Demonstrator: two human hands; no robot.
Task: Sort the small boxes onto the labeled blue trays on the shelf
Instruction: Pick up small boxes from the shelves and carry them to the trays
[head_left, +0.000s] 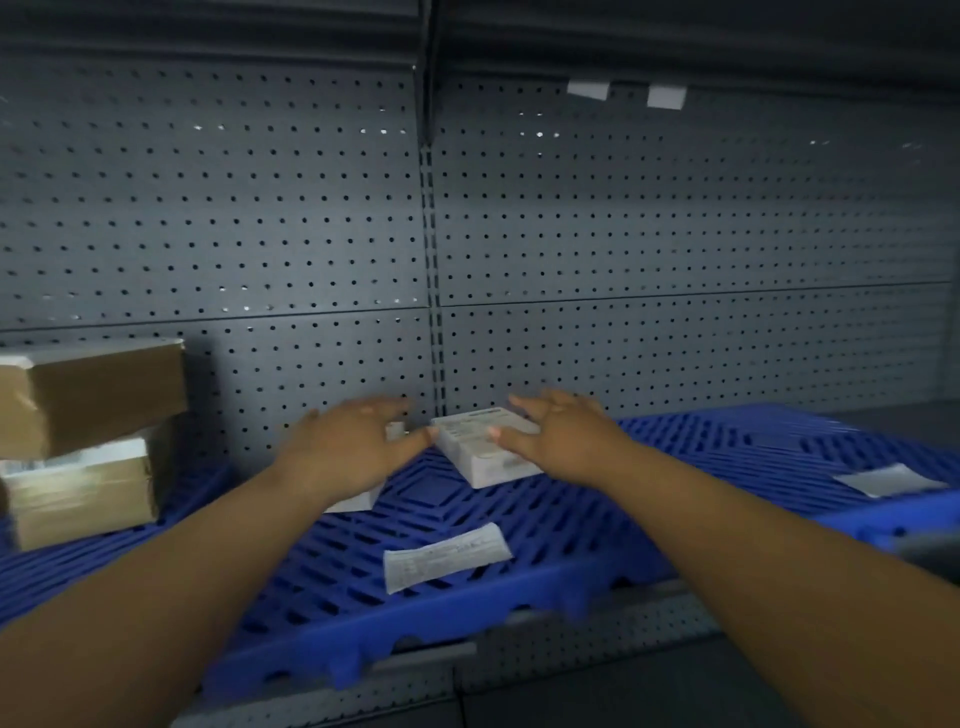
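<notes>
The right hand (558, 436) is resting spread over the white box (485, 449), fingers lying across its top, thumb at its near left edge, not yet closing on it. The box is sitting flat at the back of the middle blue tray (363, 587), its long axis running back-left to front-right. The left hand (348, 441), also spread and gripping nothing, is hovering just left of it, thumb tip nearing its corner. A paper label (447, 556) is lying nearer the front edge, and 2 brown parcels (88, 441) are stacked well apart on the left.
</notes>
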